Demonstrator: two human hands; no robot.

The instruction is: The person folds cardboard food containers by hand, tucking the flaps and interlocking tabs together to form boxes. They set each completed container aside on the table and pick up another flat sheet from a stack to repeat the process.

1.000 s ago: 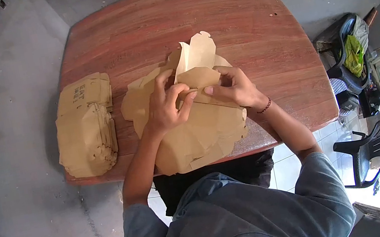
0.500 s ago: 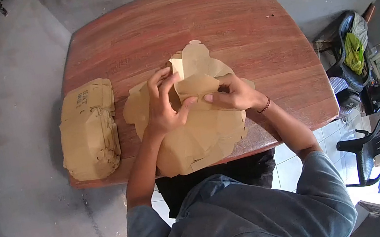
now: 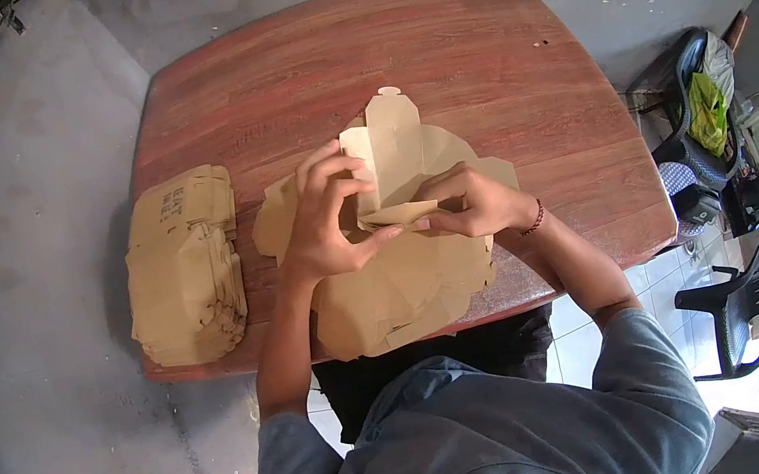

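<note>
A partly folded brown cardboard box (image 3: 398, 147) stands between my hands, its long tabbed flap pointing away from me and a side flap upright on the left. My left hand (image 3: 330, 215) grips its left side, fingers behind the raised flap and thumb at the near corner. With thumb and fingers, my right hand (image 3: 470, 204) pinches the near panel at its right end. Beneath lie several flat cardboard box blanks (image 3: 391, 301), spread in a loose pile near the table's front edge.
A taller stack of flat box blanks (image 3: 181, 292), with handwriting on top, sits at the left edge of the wooden table (image 3: 289, 70). Off to the right are a dark plastic chair (image 3: 752, 303) and another chair bearing a yellow-green bag (image 3: 707, 113).
The near panel has tipped from standing up toward the box's inside, so more of the interior shows. Both hands have stayed on the box, shifting slightly toward me.
</note>
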